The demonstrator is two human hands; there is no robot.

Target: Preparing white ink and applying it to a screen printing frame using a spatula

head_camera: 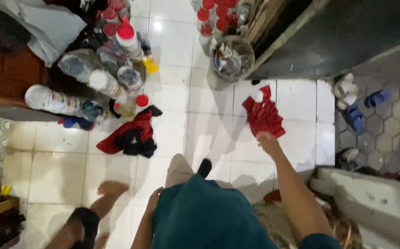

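Observation:
My right hand (268, 140) reaches forward over the white tiled floor (297, 99) and grips the near edge of a crumpled red cloth (262, 115). A small white piece shows at the cloth's top. My left hand (154, 197) rests at my hip against my teal shirt, fingers loose and holding nothing. My leg in khaki trousers with a black sock (204, 167) steps forward between the two hands.
A red and black garment (133, 136) lies on the tiles at the left. Several red-capped jars and bottles (117, 50) crowd the back left. A round bin (230, 60) stands ahead. Blue sandals (357, 115) lie at the right. Another person's bare foot (112, 188) is at lower left.

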